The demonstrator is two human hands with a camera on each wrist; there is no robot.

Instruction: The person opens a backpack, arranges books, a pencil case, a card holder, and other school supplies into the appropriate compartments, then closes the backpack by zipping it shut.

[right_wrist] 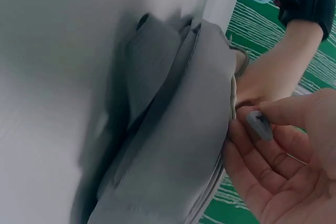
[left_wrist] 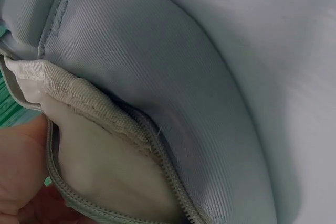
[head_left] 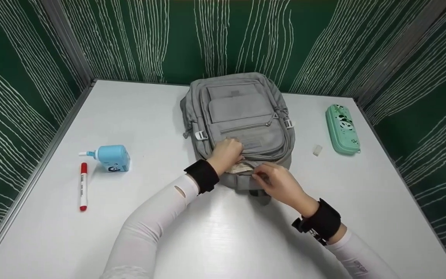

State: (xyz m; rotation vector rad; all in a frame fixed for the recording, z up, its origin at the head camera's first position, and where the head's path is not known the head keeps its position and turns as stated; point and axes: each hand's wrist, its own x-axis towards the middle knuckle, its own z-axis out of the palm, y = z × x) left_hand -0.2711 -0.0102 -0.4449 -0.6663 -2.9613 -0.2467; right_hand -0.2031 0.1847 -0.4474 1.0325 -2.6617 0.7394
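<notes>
Now the backpack [head_left: 240, 110] lies on a white table [head_left: 211, 240], its near end unzipped, the left hand [head_left: 227, 154] gripping the opening's edge [left_wrist: 54, 171] and the right hand [head_left: 280, 184] pinching a zipper pull [right_wrist: 259, 125]. Left of the backpack are a blue bottle [head_left: 113, 157] and a marker [head_left: 84, 188]; right of it, a pale block [head_left: 317, 150] and a green pencil case [head_left: 341, 131]. Green, white-streaked walls [head_left: 180, 37] stand behind it.

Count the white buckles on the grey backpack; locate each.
2: in the head view, one white buckle on the left side of the grey backpack, a second buckle on its right. Others may be hidden.
</notes>
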